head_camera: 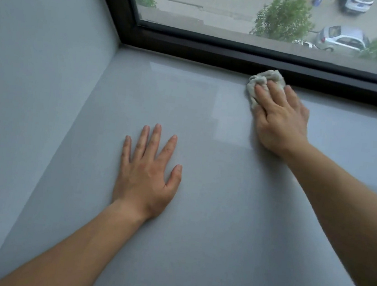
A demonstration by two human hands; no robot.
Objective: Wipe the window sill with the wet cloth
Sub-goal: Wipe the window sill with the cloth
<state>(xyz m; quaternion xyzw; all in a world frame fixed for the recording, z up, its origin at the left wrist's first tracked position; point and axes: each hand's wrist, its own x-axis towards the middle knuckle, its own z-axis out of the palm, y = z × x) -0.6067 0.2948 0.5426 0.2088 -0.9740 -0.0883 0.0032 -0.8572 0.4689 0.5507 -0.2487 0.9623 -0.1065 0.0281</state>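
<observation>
A: Count?
B: One crumpled off-white cloth (264, 79) on the smooth pale grey window sill (209, 215), against the dark window frame (216, 50) and partly covered.
A: Hands?
B: Two. The right hand (280, 115) presses the cloth with flat fingers, thumb hidden; the left hand (146, 173) lies spread on the sill.

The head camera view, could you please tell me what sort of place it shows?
Probably an upper-floor room indoors, at a window. A deep, pale grey smooth window sill meets a dark window frame, and beyond it a silver parked car and green treetops are seen from above.

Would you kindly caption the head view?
The right hand presses the cloth on the sill beside the window frame; left hand rests flat.
</observation>
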